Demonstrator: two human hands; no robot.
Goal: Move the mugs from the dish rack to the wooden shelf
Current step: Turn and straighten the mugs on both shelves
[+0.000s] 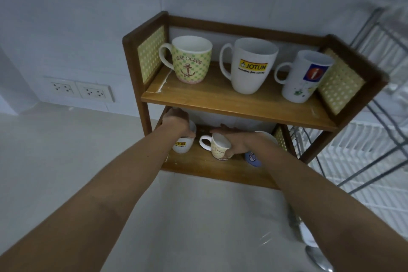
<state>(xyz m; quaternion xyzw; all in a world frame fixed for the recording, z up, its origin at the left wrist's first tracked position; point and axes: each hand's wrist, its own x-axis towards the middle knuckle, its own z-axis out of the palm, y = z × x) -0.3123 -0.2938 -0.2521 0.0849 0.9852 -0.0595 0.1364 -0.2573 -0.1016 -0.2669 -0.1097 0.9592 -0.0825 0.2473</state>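
The wooden shelf has two levels. On its top level stand a green checked anchor mug, a white Jotun mug and a white mug with a blue label. On the lower level my left hand grips the rim of a small white Jotun mug. My right hand holds a cream patterned mug, tilted, just above the lower board. A blue mug sits behind my right wrist, mostly hidden.
The metal dish rack stands at the right, touching the shelf's side. A spoon lies at the bottom right. Two wall sockets are at the left above the pale counter.
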